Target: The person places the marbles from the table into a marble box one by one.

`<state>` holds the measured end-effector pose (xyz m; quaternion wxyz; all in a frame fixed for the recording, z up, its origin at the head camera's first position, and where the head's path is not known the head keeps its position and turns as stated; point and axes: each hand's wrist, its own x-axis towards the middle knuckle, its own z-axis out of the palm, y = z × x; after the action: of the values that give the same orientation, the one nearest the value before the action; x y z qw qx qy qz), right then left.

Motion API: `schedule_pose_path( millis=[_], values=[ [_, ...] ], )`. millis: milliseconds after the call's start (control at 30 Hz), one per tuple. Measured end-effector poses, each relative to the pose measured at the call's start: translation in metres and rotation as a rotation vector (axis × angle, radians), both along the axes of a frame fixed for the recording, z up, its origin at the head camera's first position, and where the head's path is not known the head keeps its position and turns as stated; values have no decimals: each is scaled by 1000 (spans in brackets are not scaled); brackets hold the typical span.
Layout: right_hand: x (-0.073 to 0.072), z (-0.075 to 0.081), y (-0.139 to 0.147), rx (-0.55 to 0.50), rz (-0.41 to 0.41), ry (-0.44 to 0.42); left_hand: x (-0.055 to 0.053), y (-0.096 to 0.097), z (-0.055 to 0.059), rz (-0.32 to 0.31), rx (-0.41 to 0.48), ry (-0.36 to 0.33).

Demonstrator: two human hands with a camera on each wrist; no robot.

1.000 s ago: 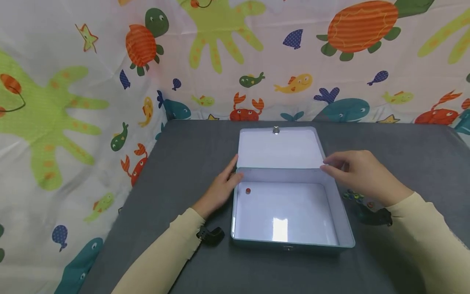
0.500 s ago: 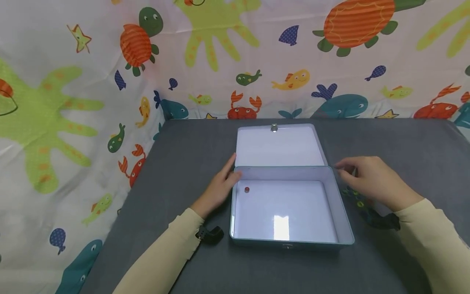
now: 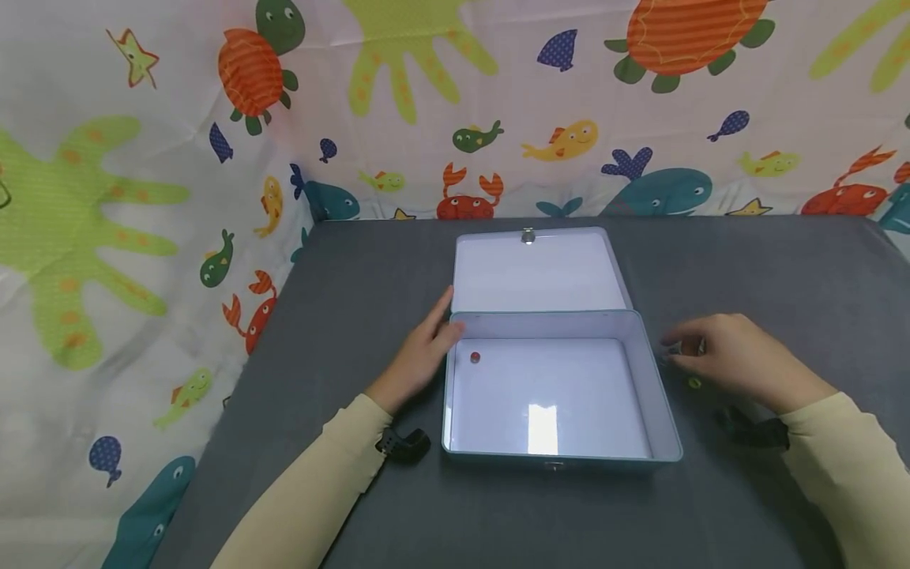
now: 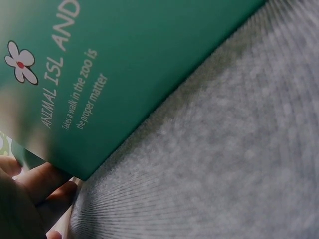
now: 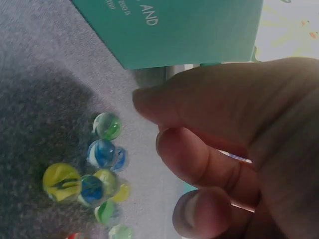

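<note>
A green metal box (image 3: 562,457) with a white inside stands on the table, its hinged lid (image 3: 540,269) laid back. My left hand (image 3: 415,359) holds the box's back left corner, thumb over the rim; in the left wrist view its fingers (image 4: 42,181) reach round the corner of the green wall. One small red marble (image 3: 475,358) lies inside, near the left wall. To the right of the box, my right hand (image 3: 732,356) hovers with loosely bent fingers and nothing visible between them. Several glass marbles, among them a yellow one (image 5: 62,182) and a blue one (image 5: 102,153), lie beside its fingertips.
The table has a grey cloth cover (image 3: 370,292). A curtain (image 3: 405,182) printed with sea animals hangs behind it and along the left side. A metal clasp (image 3: 528,235) sits on the lid's far edge. Dark straps circle both wrists.
My right hand has moved from the box's back right corner, rightward and down to the marbles. The left hand keeps its hold on the box. The head view has tilted slightly.
</note>
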<state>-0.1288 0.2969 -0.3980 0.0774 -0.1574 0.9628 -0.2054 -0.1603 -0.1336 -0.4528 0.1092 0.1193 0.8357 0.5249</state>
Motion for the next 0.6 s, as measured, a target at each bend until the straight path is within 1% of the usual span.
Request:
schedule_pose_path(
  millis=[133, 333, 600],
  values=[
    [1, -4, 2, 0, 0, 3, 0, 0, 1, -8, 5, -6],
    [0, -11, 3, -6, 21, -18, 0, 0, -1, -3, 16, -3],
    [-2, -21, 4, 19, 43, 24, -2, 0, -1, 13, 2, 7]
  ],
)
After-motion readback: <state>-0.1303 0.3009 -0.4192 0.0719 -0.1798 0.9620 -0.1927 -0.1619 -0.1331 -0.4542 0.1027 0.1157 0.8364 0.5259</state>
